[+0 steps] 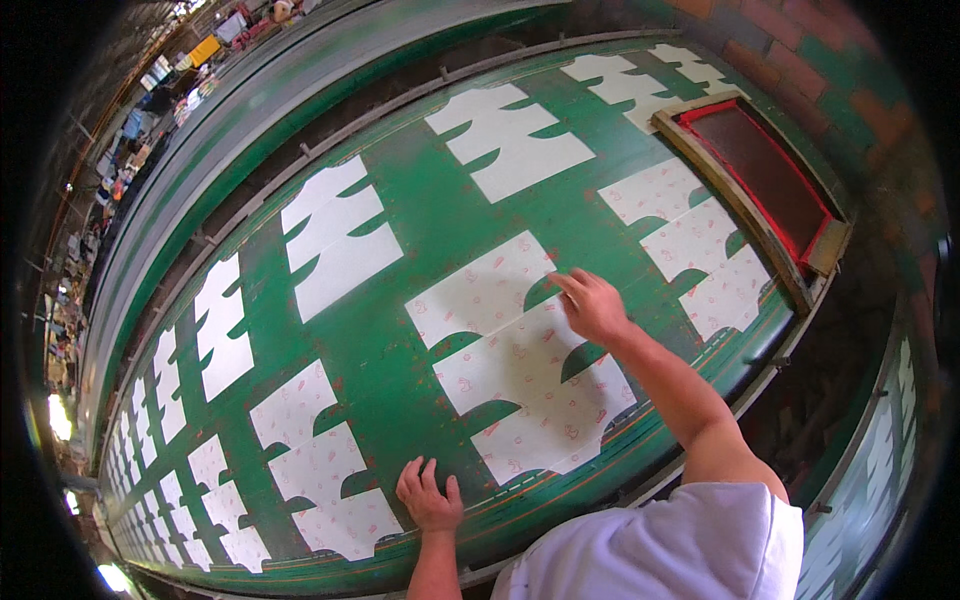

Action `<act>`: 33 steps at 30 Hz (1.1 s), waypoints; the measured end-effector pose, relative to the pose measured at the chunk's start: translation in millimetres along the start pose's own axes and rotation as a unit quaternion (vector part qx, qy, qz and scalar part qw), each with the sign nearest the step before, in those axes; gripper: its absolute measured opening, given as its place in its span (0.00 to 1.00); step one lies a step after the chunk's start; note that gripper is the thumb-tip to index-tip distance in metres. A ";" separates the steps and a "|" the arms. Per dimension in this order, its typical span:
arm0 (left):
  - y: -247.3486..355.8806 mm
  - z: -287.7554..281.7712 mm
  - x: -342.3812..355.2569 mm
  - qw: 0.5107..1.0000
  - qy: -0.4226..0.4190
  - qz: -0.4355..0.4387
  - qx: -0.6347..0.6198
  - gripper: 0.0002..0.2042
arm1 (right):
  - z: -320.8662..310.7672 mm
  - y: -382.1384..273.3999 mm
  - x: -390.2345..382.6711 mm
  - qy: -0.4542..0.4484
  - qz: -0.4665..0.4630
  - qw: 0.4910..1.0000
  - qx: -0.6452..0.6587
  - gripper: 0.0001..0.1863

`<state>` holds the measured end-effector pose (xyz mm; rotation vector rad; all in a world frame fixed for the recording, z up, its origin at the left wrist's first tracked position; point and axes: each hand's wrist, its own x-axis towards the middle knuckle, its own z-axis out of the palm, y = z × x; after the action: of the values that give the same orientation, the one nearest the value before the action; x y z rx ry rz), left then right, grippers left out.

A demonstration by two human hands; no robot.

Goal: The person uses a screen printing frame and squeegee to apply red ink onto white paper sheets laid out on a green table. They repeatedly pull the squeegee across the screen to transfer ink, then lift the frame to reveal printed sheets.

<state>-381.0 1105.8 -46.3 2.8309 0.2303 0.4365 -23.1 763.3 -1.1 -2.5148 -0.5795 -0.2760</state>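
Note:
I lean over a long green printing table point(400, 240) covered with white cut fabric pieces. My right hand point(592, 303) reaches out with fingers spread and rests flat on the top edge of the nearest printed fabric piece point(520, 370), which carries small red motifs. My left hand point(428, 496) lies flat on the green surface near the table's front edge, between that piece and another printed piece point(320, 470) to its left. Neither hand holds anything.
A wooden printing screen frame point(765, 180) with red edging lies at the table's right end. Plain white fabric pieces point(335, 235) run along the far row. A second green table point(250, 110) runs parallel beyond, and a brick wall point(800, 50) stands at the right.

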 end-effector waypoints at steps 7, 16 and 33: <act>0.1 -0.2 -2.7 0.999 0.033 0.025 -0.011 0.23 | -63.6 60.4 -188.4 0.176 0.092 0.978 -0.069 0.24; 1.7 0.2 -6.6 0.999 0.033 0.008 -0.015 0.23 | -53.0 66.6 -222.2 0.132 0.096 0.980 -0.116 0.18; -5.1 12.7 -13.7 0.998 0.054 0.019 -0.003 0.21 | -48.3 72.7 -226.4 0.160 0.077 0.977 -0.119 0.15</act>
<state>-390.4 1105.0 -63.1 2.8130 0.1955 0.5972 -194.3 603.1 -63.8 -2.6466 -0.2333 -0.7124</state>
